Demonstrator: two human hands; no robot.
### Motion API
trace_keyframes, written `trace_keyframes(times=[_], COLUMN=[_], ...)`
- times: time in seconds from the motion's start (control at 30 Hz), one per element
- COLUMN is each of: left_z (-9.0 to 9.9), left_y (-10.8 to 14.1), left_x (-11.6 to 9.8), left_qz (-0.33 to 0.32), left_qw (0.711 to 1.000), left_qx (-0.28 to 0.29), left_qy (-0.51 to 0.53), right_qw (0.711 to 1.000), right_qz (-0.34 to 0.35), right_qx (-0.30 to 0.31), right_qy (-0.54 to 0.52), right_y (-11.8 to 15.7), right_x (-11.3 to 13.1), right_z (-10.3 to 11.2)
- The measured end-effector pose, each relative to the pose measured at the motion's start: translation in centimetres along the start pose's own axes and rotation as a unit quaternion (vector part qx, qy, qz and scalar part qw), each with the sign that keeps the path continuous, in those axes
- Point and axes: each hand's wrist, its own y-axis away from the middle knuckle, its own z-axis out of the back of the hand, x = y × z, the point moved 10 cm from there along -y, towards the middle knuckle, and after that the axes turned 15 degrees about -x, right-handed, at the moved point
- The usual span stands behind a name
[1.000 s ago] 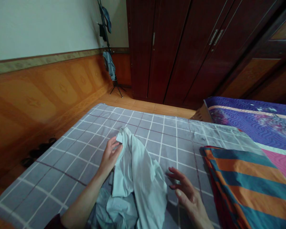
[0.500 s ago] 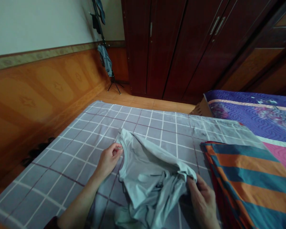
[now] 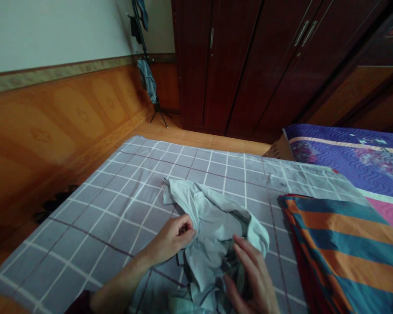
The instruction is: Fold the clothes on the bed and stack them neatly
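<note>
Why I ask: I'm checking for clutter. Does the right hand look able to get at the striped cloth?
Probably yes: the right hand is left of the striped cloth, and only checked sheet and some red fabric show between.

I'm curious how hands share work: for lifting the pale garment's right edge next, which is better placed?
Probably the right hand: it is open near that edge of the pale garment, while the left hand appears to pinch the opposite edge.

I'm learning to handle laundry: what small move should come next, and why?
Probably spread the near folds of the pale garment with the right hand: that part looks crumpled, and this hand is open over it, while the left hand pinches an edge.
</note>
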Motion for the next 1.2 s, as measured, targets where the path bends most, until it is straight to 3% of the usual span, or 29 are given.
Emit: trace_keyframes(times=[0.13,0.23,0.33,0.47,0.53,0.6,0.67,0.77,0.9,0.97,1.07,1.2], left_z=[-3.9,-5.3,-5.0,-2.9,-3.1,-3.7,-4.0,-3.9,-3.9,-3.9,-3.9,-4.0], left_y=[2.7,4.1,3.5,1.7,1.6,2.0,2.3,2.3,1.9,1.8,1.9,2.2], left_x=[-2.6,-3.7,-2.4,0.3,0.4,-0.3,-1.2,-1.4,-0.7,-0.5,-0.2,-0.3], left_qz=[0.009,-0.007,0.007,0.04,0.032,0.01,-0.01,-0.017,-0.03,-0.047,-0.058,-0.072], left_qw=[0.971,0.953,0.971,0.992,0.995,0.995,0.995,0.999,0.999,0.998,0.997,0.996], left_qx=[0.13,0.18,0.127,-0.005,0.004,0.041,0.057,0.037,0.014,0.006,0.007,0.017], left_qy=[0.2,0.245,0.204,0.122,0.092,0.087,0.08,0.026,-0.031,-0.037,-0.042,-0.053], right_qw=[0.995,0.997,0.99,0.939,0.93,0.958,0.983,0.98,0.976,0.975,0.961,0.913], right_qz=[0.033,-0.008,-0.119,-0.328,-0.352,-0.264,-0.121,0.011,0.086,0.096,0.095,0.162], right_qx=[0.089,0.065,0.024,0.006,-0.002,0.023,0.091,0.192,0.197,0.195,0.246,0.35], right_qy=[0.008,-0.027,-0.076,-0.101,-0.107,-0.111,-0.105,-0.059,0.02,0.051,0.082,0.129], right_y=[1.2,0.8,0.4,1.9,1.9,0.3,-1.4,-2.4,-4.6,-6.3,-8.7,-9.7], right_x=[0.9,0.0,-2.5,-6.8,-6.8,-4.2,0.2,4.6,5.4,4.9,4.3,4.4], right_z=[-2.5,-2.1,-1.2,-1.0,-0.8,-0.8,-1.2,-1.7,-1.1,-1.8,-6.0,-14.5])
